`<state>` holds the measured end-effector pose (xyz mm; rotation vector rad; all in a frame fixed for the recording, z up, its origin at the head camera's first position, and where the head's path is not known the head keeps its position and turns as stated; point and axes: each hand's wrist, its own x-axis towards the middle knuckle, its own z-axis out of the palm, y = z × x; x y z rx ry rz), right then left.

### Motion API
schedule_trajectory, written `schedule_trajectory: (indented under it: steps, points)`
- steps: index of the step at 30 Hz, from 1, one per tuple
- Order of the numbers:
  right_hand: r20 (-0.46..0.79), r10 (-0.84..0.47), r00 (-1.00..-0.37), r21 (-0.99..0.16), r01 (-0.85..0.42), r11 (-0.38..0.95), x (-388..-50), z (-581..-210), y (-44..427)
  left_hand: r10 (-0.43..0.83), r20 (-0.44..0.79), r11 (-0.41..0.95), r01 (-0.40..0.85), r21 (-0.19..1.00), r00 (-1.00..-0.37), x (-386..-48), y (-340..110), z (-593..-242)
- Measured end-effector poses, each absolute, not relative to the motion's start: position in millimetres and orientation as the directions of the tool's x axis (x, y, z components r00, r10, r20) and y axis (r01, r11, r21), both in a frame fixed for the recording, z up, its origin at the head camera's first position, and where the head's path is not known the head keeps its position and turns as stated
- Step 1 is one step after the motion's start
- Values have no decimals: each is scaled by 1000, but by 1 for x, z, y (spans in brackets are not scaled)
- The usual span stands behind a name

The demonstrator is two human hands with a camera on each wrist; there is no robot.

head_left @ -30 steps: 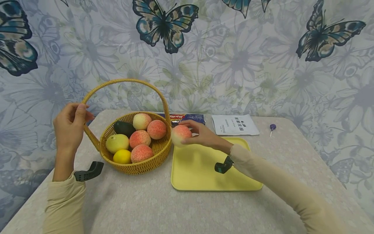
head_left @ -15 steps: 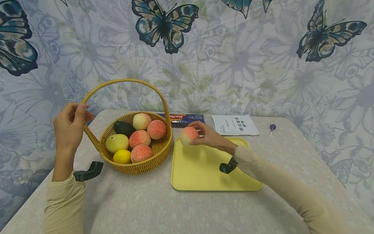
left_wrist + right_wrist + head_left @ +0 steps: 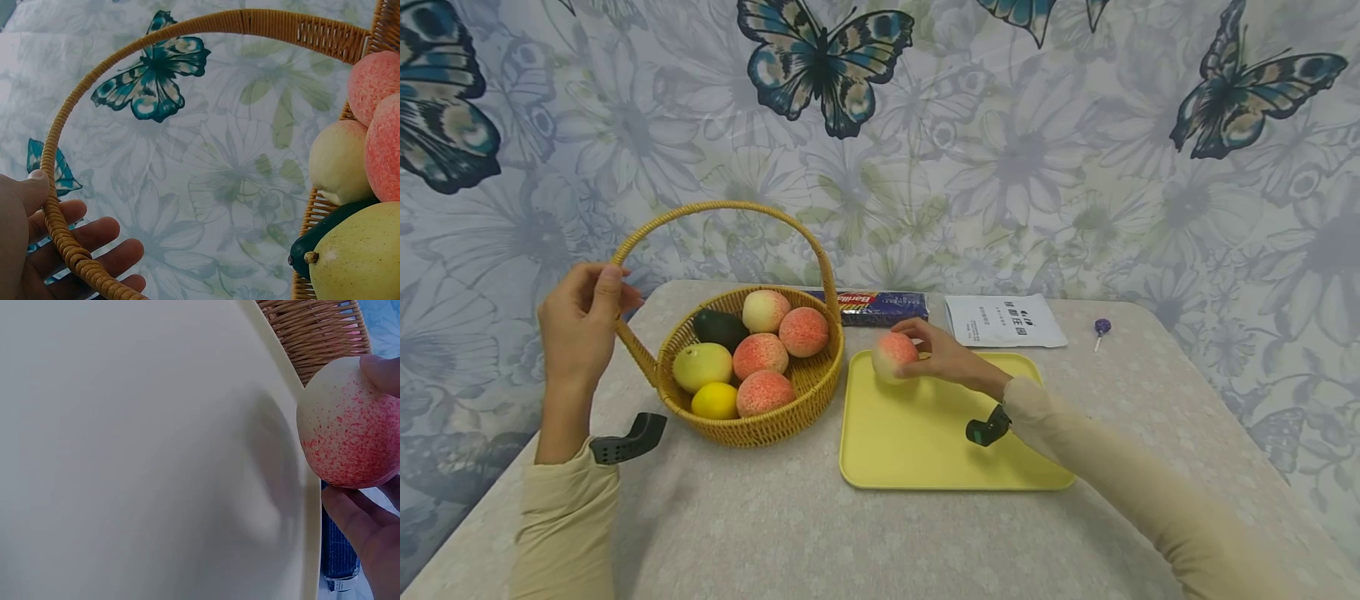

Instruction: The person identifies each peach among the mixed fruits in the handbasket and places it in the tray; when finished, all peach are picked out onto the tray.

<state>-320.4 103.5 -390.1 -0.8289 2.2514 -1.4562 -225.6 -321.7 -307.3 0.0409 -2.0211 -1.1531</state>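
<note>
Free room over the tray's near side (image 3: 925,458), basket handle (image 3: 730,205) leftward.

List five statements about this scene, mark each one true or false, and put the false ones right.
1. The right hand holds a peach. True.
2. The left hand holds a lemon. False: it holds the handle of the basket.
3. The avocado lies inside the basket. True.
4. The basket stands on the yellow tray. False: it stands on the table, beside the tray.
5. In the head view, the lollipop lies to the right of the white packet. True.
</note>
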Motion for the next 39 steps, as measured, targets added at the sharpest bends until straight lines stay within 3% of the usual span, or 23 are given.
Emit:
schedule_trajectory:
  steps: [15, 39]
  points:
    - [42, -654, -756, -888, -327, 322, -322, -403, 104, -385, 621, 585, 340, 737, -683, -227, -323, -308]
    - [-62, -655, -753, -893, -251, 373, -323, -404, 101, -390, 614, 592, 323, 738, -687, -226, -321, -307]
